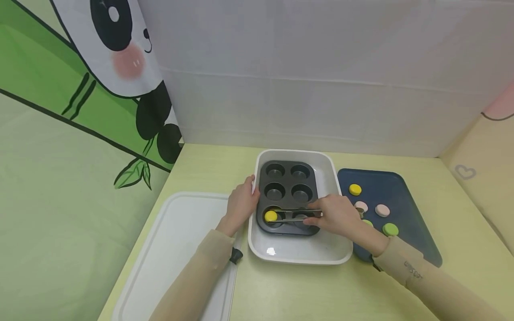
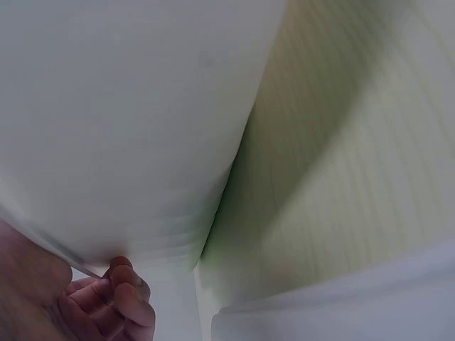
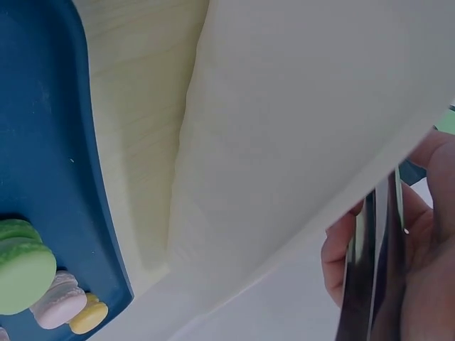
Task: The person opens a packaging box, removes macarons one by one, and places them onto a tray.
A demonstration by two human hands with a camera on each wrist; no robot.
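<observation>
A dark muffin pan (image 1: 287,196) with several cups sits inside a white rectangular dish (image 1: 297,252). My right hand (image 1: 335,216) grips metal tongs (image 1: 295,215) whose tips pinch a yellow macaron (image 1: 271,216) in the pan's near-left cup. The tongs' shiny arms (image 3: 370,277) run past my right hand's fingers (image 3: 338,259) in the right wrist view. My left hand (image 1: 242,203) holds the dish's left rim, and its curled fingers (image 2: 121,298) show under the dish wall in the left wrist view.
A dark blue tray (image 1: 395,214) right of the dish carries yellow (image 1: 355,189), pink (image 1: 382,210) and green (image 1: 390,229) macarons. A white cutting board (image 1: 176,249) lies at the left. A panda-print backdrop (image 1: 80,89) and white wall stand behind the yellow table (image 1: 462,232).
</observation>
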